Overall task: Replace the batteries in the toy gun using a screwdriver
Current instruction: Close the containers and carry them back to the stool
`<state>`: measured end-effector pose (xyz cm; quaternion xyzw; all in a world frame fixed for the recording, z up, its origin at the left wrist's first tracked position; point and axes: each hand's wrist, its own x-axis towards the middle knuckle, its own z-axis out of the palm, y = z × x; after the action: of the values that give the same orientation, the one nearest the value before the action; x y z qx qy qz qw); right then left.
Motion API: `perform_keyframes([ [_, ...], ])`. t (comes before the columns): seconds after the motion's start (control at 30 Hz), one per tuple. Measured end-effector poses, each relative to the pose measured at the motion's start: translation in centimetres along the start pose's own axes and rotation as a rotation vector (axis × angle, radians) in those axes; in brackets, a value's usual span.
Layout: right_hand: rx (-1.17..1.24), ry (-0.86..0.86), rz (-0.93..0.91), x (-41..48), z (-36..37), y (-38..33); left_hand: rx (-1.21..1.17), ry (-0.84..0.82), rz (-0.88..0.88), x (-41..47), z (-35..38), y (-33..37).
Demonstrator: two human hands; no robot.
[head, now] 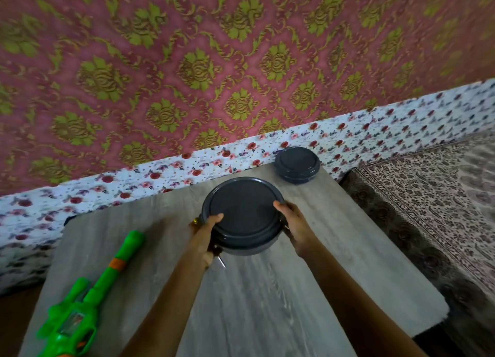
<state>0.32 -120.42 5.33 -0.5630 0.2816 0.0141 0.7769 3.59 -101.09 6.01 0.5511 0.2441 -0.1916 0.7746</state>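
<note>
The toy gun (103, 279) lies closest, on the table (267, 316), down and to the left of the big grey lidded container (242, 214) and well apart from it. Its long axis runs slantwise, with the green muzzle pointing up toward the container's left side and the grip end nearest the person. It lies on the side of the left hand (206, 238), so that hand is the nearer one, though neither hand touches it. Both hands clasp the container instead. The left thumb lies over the lid's near-left rim, the right hand (294, 228) sets its thumb on the right rim, and the other fingers curl under the sides, mostly hidden. What looks like a screwdriver tip (221, 262) sticks out beneath the left hand, seemingly tucked into that same grip. A smaller container (297, 165) sits beyond the big one, to its right
</note>
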Motion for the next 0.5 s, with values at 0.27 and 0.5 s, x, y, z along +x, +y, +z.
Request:
perform_keyframes([
  [0.27, 0.055, 0.262, 0.185, 9.7, -5.6, -4.0, -0.034, 0.122, 0.059, 5.9, 4.7, 0.6],
  [0.5, 0.174, 0.363, 0.268, 19.4, -7.6, -6.1, -0.058, 0.224, 0.076, 12.1, 7.3, 0.7],
])
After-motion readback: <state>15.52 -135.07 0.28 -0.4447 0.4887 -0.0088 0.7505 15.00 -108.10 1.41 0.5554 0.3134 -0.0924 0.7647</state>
